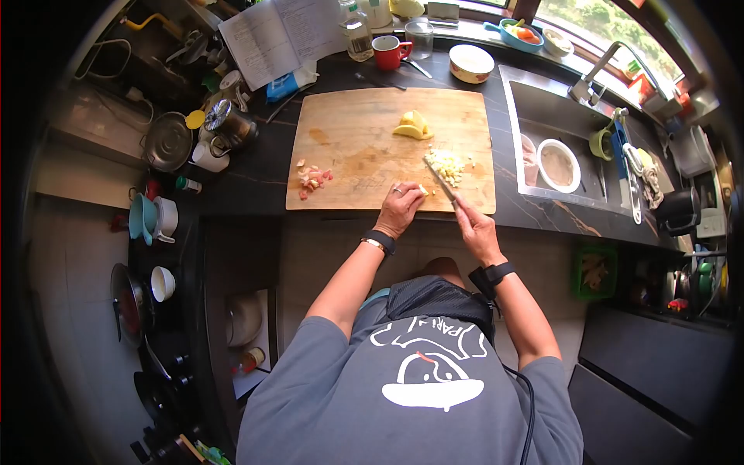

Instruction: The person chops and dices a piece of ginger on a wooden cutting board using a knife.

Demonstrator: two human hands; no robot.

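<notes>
A large wooden cutting board [364, 147] lies on the dark counter in front of me. My right hand [475, 227] is closed round the handle of a knife [443, 180], whose blade rests beside a pile of pale yellow diced pieces [447, 166]. My left hand [401, 208] is at the board's near edge, fingers closed on a small yellow piece [423, 191]. Larger yellow chunks [413, 125] lie farther back on the board. Chopped pinkish pieces [313, 178] sit near its left edge.
At the right is a sink [542, 101] holding a white round container [559, 166]. Behind the board stand a red mug [390, 52], a glass jar [419, 39] and a white bowl [471, 63]. An open notebook [271, 43] lies back left, near a metal pot [230, 124].
</notes>
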